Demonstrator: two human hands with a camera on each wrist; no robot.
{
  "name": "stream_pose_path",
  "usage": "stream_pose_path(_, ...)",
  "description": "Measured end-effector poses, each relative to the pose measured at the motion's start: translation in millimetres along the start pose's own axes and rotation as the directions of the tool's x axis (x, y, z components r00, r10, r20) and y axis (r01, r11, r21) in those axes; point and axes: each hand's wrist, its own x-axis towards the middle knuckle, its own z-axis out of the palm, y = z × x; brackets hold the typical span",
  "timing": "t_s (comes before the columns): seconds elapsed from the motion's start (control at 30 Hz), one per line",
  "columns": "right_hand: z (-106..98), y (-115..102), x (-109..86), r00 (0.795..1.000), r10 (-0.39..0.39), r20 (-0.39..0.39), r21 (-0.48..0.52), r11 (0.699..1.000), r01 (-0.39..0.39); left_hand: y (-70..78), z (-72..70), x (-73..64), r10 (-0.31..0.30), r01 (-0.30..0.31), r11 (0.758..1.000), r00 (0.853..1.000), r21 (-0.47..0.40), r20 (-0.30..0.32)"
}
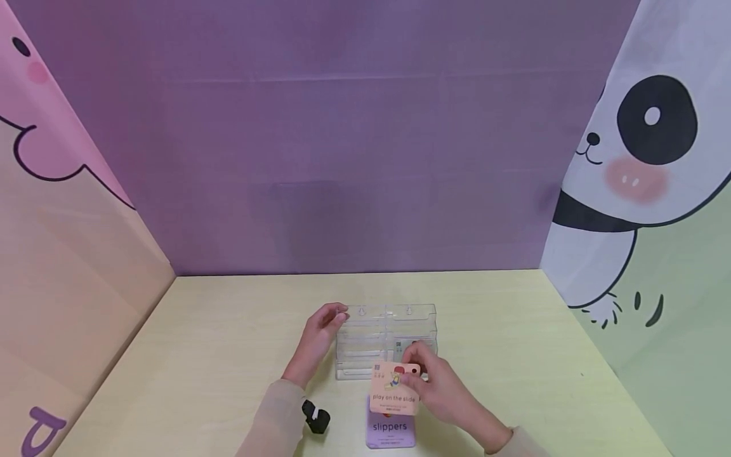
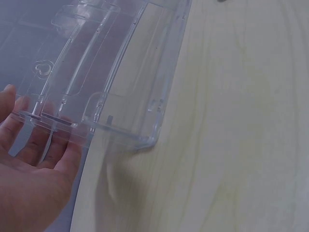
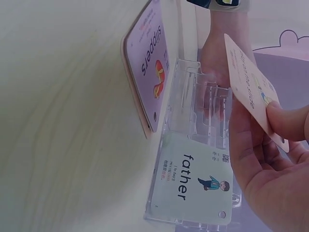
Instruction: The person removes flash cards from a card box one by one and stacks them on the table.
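Note:
My left hand [image 1: 316, 339] grips the upper left edge of a clear plastic card rack [image 1: 361, 349], which has tiered pockets in two columns. In the left wrist view, its fingers show through the clear plastic. Between thumb and fingers of my right hand [image 1: 444, 388] is a peach card [image 1: 393, 407] reading "play on the slide", held over the near edge of the rack. A pale green "father" card [image 3: 190, 183] stands in the lower right pocket. On the table below the peach card lies a purple "slippers" card [image 1: 391, 437], on top of at least one other card.
The pale wooden table [image 1: 240, 330] runs back to a purple wall panel [image 1: 354, 158]. Printed panels rise on both sides, with a panda [image 1: 657, 127] on the right one. A small black device [image 1: 316, 417] is beside the left sleeve.

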Motion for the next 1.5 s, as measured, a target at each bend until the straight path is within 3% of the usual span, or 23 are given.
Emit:
stream_pose_path(0.8, 8.9, 5.5, -3.5, 0.999, -0.017, 0.028, -0.087, 0.996, 0.019, 0.6, -0.7, -0.4, 0.006, -0.006, 1.000, 1.000, 0.014, 0.005)
stream_pose_path(1.2, 16.9, 13.9, -4.9, 0.998, 0.029, 0.051, -0.112, 0.993, -0.023, -3.2, -1.8, 1.1, -0.021, 0.021, 1.000, 1.000, 0.020, 0.010)
stream_pose_path(1.5, 19.4, 10.2, -7.3, 0.996, 0.059, 0.067, -0.077, 0.996, -0.053, -3.5, -1.8, 1.9, -0.024, 0.024, 1.000, 1.000, 0.014, 0.010)
